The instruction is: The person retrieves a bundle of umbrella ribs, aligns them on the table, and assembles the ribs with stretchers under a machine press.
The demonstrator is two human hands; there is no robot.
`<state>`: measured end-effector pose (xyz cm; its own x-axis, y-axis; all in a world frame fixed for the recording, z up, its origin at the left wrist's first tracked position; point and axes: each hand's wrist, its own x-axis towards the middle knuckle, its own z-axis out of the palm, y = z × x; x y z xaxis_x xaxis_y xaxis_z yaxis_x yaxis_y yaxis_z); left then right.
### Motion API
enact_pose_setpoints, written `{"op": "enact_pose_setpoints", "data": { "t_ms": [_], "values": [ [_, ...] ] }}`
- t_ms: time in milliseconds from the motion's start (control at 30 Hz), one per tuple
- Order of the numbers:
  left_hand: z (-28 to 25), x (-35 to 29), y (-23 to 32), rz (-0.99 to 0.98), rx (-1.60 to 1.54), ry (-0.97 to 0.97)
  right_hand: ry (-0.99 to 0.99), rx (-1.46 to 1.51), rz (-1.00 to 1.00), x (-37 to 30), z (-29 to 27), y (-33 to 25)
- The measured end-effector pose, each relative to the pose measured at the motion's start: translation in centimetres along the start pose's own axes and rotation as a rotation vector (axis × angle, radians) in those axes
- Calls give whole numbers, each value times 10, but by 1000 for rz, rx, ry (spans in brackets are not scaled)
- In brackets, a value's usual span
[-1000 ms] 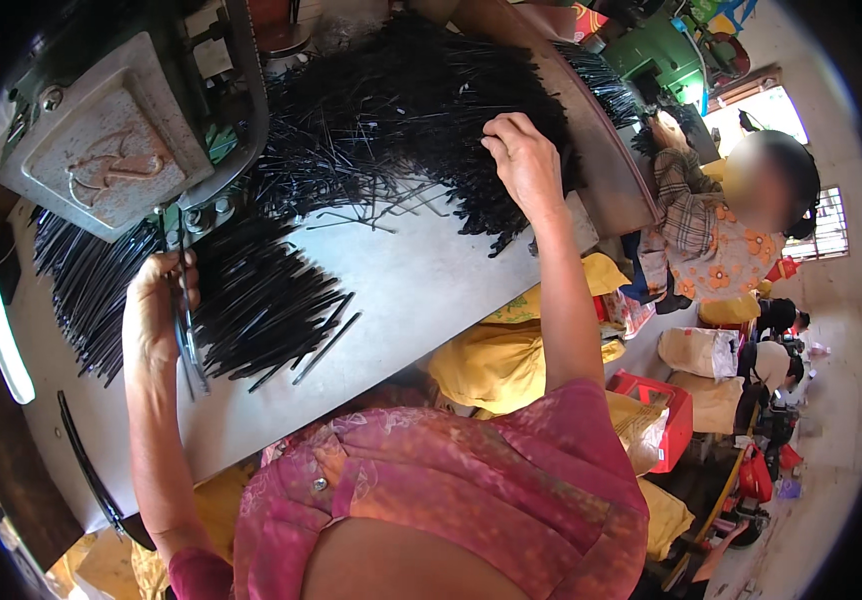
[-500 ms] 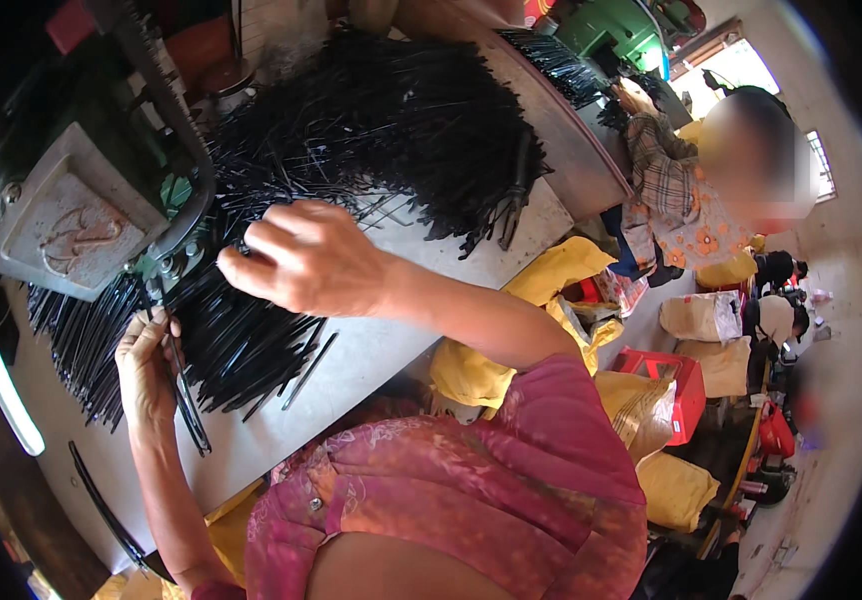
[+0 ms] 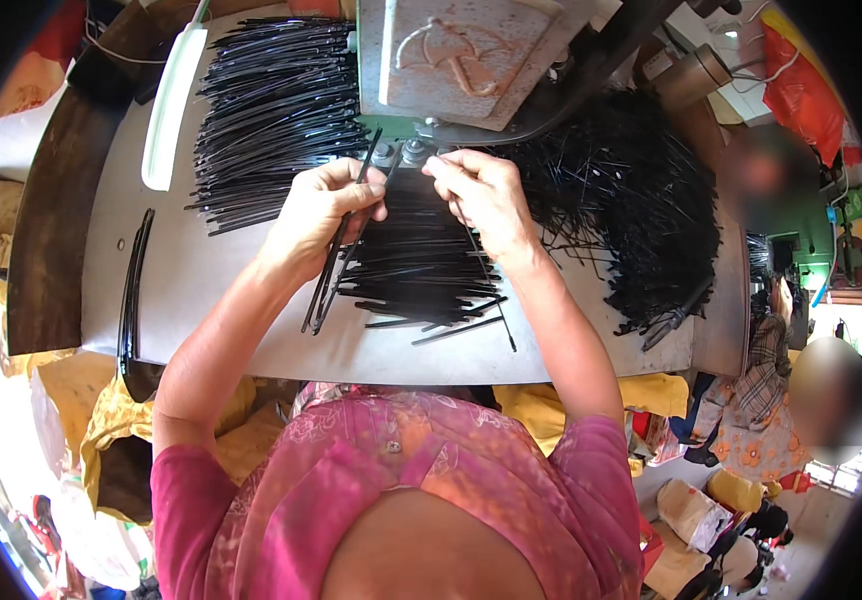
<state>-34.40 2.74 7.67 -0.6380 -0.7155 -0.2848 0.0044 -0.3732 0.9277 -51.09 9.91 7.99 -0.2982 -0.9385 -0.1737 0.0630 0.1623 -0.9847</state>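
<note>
Across the pale desk (image 3: 186, 290) lie three black rod piles (image 3: 416, 255). The left hand (image 3: 326, 210) grips two rods (image 3: 338, 245), ends toward the front edge; whether the right hand (image 3: 488, 200), fingers curled, grips anything, I cannot tell.

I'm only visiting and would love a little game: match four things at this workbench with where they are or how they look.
Column one:
1. Left hand
2. Tube lamp
3. Tangled pile
4. Machine's front plate

Column two:
A. Bears an umbrella-shaped emblem
B. Long, narrow and white
C. On the right part of the table
D. Holding thin black strips

Right pairs: 1-D, 2-B, 3-C, 4-A.
</note>
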Motion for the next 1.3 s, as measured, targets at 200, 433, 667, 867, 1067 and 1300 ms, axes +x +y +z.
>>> {"op": "enact_pose_setpoints", "data": {
  "t_ms": [200,433,667,867,1067,1300],
  "values": [
    [1,1,3,4,-41,-38,-22,-14,-36,6,-1,-1],
    [3,1,3,28,-35,-54,-32,-10,-41,8,0,-3],
    [6,3,2,40,-45,-37,-57,-6,-64,10,0,-2],
    [5,4,1,37,-43,-38,-51,-3,-38,10,1,-1],
    [5,4,0,31,-40,-32,-69,68,15,9,1,-2],
    [6,1,2,45,-23,-25,-38,63,-13,8,2,-5]
  ]
}}
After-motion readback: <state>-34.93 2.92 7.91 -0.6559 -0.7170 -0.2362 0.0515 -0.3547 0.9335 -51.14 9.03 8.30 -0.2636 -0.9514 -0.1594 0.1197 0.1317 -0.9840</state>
